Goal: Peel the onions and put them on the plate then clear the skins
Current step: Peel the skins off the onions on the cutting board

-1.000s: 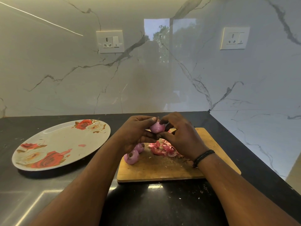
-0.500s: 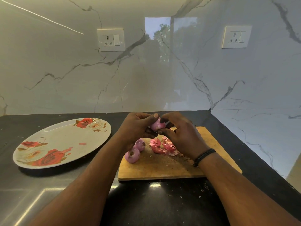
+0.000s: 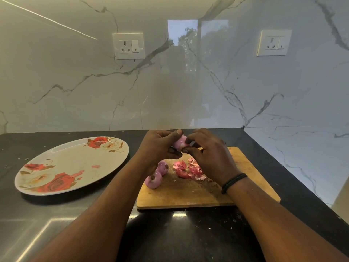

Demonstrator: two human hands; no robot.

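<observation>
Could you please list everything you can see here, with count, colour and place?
onion in hand: 1, pale pink, held above the board's far edge
onions on board: 2, purple-pink, board's left end
skins: a pile, pink-red, middle of board
cutting board: 1, wooden, on counter at right
plate: 1, white with red roses, counter's left
counter: 1, black
wall sockets: 2, white, marble wall
wristband: 1, black, right wrist
left hand: grips onion
right hand: pinches onion

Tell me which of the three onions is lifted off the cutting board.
The onion in the hands: the left hand and right hand pinch it above the board. The other two onions lie on the wooden cutting board.
</observation>
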